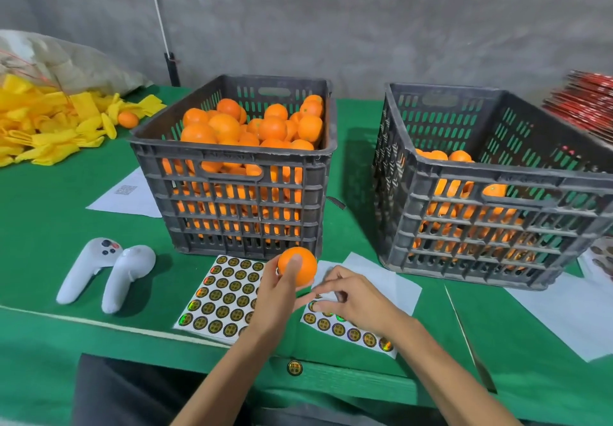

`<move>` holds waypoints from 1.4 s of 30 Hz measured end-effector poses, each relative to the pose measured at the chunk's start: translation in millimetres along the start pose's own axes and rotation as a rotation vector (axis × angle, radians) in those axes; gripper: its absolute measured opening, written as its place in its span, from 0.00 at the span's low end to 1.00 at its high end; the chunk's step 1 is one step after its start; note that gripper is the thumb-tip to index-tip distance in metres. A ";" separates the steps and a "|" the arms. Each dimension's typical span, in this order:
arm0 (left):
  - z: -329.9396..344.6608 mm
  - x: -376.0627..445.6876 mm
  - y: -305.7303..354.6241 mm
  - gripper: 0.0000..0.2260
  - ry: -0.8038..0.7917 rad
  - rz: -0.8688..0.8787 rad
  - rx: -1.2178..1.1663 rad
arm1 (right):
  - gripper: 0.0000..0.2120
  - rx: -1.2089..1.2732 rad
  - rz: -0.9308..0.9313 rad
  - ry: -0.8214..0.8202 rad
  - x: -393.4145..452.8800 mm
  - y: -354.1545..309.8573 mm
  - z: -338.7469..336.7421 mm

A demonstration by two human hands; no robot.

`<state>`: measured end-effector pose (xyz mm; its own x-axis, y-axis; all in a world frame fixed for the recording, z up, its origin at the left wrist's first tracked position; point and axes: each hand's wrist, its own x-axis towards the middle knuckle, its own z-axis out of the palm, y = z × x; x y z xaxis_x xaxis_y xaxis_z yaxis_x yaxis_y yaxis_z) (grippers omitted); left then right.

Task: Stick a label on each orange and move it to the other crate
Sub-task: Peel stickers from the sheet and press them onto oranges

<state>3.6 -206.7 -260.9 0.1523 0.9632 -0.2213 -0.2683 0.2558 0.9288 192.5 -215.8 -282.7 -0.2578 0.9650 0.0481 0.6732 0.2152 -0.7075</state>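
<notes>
Gripping an orange (pixel 297 265) above the sticker sheet (pixel 223 296), the left hand (pixel 277 296) curls round it. Right hand (pixel 348 296) pinches at a second label sheet (pixel 348 332); printing on the round gold-and-black labels is unreadable. Full crate (pixel 232 177) and part-filled crate (pixel 491 210) stand behind.

No wording can be read anywhere. A paper sheet (pixel 127 193) on the counter (pixel 49 226) carries what looks like a QR code, blurred. The round stickers (pixel 229 293) bear an emblem too small to make out
</notes>
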 end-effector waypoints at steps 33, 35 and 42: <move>-8.1 -18.4 -8.2 0.21 0.002 0.036 0.123 | 0.20 -0.229 -0.223 -0.052 11.8 3.1 -7.7; -8.4 -18.6 -8.5 0.21 0.001 0.038 0.133 | 0.20 -0.294 -0.264 -0.067 10.9 0.9 -10.5; -6.2 -20.8 -6.1 0.20 -0.011 0.047 0.112 | 0.22 -0.529 -0.357 -0.124 5.7 -0.3 -12.3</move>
<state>-3.9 -227.8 -263.8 0.1529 0.9727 -0.1744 -0.1674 0.1994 0.9655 199.3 -208.5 -273.5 -0.5857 0.8027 0.1121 0.7735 0.5949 -0.2187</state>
